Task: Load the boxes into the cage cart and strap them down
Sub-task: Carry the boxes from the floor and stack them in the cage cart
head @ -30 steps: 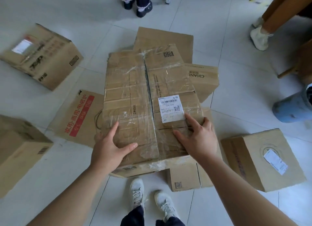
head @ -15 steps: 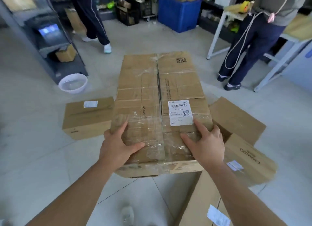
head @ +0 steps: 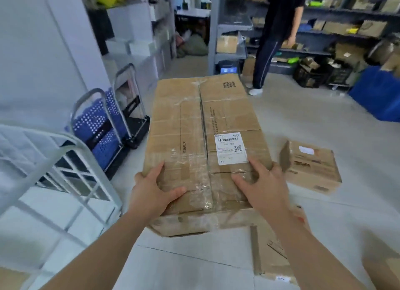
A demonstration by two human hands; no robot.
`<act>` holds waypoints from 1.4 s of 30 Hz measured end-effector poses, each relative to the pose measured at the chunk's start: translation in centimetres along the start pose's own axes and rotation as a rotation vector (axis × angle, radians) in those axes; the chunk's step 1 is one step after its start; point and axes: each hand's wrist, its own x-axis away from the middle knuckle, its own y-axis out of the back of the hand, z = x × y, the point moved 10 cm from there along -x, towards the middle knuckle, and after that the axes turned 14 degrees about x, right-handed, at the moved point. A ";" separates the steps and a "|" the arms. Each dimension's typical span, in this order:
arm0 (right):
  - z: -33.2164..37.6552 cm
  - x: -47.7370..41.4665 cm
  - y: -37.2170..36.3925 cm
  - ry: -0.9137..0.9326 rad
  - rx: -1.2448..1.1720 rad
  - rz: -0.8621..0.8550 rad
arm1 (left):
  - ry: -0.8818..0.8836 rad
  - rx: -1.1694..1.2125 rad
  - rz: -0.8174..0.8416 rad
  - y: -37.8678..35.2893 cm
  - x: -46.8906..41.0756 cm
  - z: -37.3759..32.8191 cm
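**While the box is held up: both hands on its near end**

Head view. Where it is carried clear of the floor, the taped box is gripped at its near corners. Left hand: thumb on top, outer fingers curled over the left edge. Right hand: thumb and forefinger on top just below the label, other fingers round the right edge. Cage cart stands just left of the box. A smaller box lies on the floor to the right.

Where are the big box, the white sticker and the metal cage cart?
big box [head: 190,125]: head view, its taped top.
white sticker [head: 230,148]: head view, the label's middle.
cage cart [head: 43,130]: head view, its grey top rail.
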 end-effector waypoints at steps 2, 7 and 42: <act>6.9 -0.6 -0.5 0.094 -0.013 0.004 | 0.033 0.008 -0.091 6.0 -0.5 1.8; 23.2 -0.9 -2.1 0.288 -0.084 0.044 | 0.096 -0.014 -0.291 20.3 -0.9 5.5; 89.4 8.9 -25.1 1.294 -0.120 0.422 | 0.703 0.186 -1.073 59.1 -1.9 32.4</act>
